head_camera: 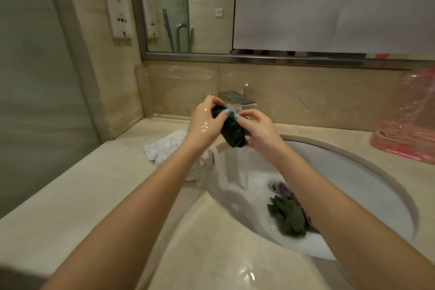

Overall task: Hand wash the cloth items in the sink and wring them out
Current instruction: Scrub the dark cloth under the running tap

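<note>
Our left hand (207, 122), wet and glistening, curls its fingers and thumb round the upper end of a dark green, bunched-up wet cloth (233, 133). Our right hand (261, 132) pinches the same cloth from three o'clock, fingertips meeting the left thumb on top. The bundle hangs in the air between both hands, above the far rim of the white oval ceramic sink (329, 172).

Behind the hands, at twelve o'clock, stands the flat chrome faucet (237, 100). At five o'clock, down in the shallow water, lies a second dark green crumpled cloth (288, 216), touching a purple patterned cloth (284, 189) (mostly hidden by our right forearm). At eight o'clock a white rumpled towel (164, 148) rests on the beige marble counter (70, 195). At three o'clock, well apart, sits a pink translucent plastic container (409, 134).
</note>
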